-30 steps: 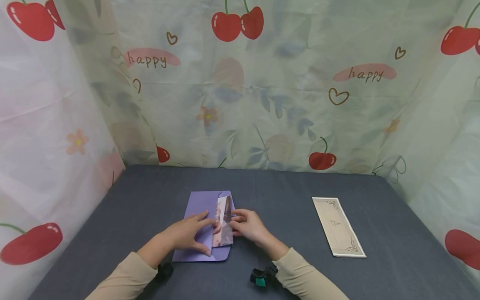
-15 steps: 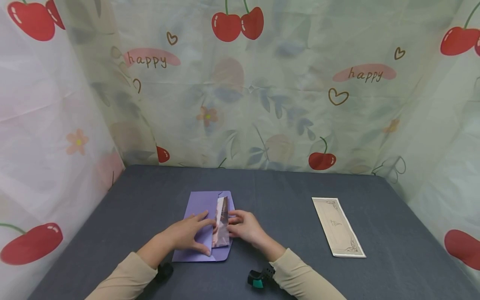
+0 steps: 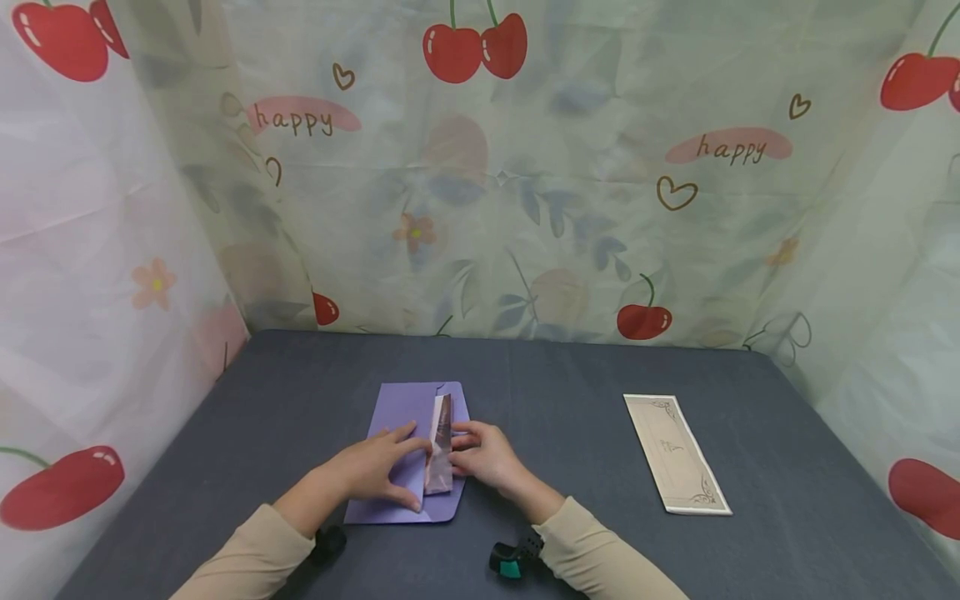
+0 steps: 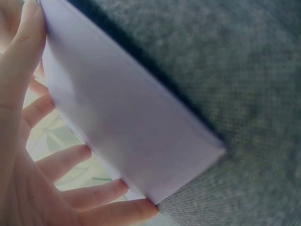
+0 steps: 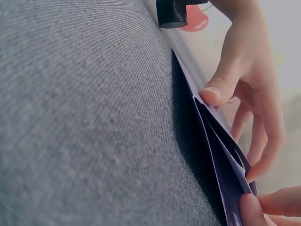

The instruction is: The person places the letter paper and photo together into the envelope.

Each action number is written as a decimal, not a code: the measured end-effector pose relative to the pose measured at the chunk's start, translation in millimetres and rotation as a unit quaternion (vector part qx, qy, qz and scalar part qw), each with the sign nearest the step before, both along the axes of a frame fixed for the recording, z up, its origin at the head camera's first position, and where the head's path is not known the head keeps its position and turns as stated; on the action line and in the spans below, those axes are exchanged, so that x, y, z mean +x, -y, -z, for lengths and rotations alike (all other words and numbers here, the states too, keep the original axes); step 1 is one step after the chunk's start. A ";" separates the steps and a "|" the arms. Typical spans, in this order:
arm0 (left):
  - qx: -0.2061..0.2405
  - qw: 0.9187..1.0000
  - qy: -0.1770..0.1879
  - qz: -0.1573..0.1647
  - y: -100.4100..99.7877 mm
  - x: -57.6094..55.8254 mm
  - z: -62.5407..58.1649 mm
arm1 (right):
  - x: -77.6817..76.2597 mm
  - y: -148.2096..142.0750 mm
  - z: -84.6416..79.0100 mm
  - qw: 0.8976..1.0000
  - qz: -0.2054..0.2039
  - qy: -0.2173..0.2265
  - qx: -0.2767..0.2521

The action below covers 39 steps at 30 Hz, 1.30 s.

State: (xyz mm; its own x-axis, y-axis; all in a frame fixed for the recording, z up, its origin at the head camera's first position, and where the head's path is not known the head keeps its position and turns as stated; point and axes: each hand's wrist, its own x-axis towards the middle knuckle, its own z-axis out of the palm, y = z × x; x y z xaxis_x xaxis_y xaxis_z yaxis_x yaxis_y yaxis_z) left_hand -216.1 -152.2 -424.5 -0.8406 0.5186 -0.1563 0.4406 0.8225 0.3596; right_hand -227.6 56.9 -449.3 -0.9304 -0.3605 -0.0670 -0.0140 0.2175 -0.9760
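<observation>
Card (image 3: 441,458): slid deeper into envelope (image 3: 397,408); only a strip is left showing.
Left hand (image 3: 375,467): spread, envelope pressed.
Right hand (image 3: 487,454): curled, card's edge pinched.

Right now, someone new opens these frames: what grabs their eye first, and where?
Probably the red cherries on the pale backdrop, top centre of the head view. Next, the purple envelope on the dark table, left hand spread on it, right hand holding a printed sheet at its opening. A cream card lies off to the right.
</observation>
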 end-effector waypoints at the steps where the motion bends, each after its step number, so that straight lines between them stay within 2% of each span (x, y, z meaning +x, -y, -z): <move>1: -0.001 1.000 0.001 0.000 0.0 0.1 0.0 | 0.0 0.4 0.4 1.000 0.000 -0.001 0.001; 27: 0.001 1.000 -0.006 0.012 0.3 1.3 -0.9 | -1.0 15.6 5.9 1.000 0.003 0.009 0.003; 39: 0.004 1.000 -0.009 0.014 0.8 1.2 -0.8 | 0.8 22.1 8.3 1.000 0.007 0.012 -0.025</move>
State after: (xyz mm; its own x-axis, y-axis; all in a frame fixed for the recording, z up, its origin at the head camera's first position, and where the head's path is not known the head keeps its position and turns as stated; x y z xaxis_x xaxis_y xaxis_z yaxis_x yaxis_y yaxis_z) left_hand -214.9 -153.0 -423.7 -0.8289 0.5425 -0.1361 0.4693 0.8071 0.3583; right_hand -226.8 34.7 -457.5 -0.9340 -0.3499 -0.0722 0.0129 0.1689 -0.9856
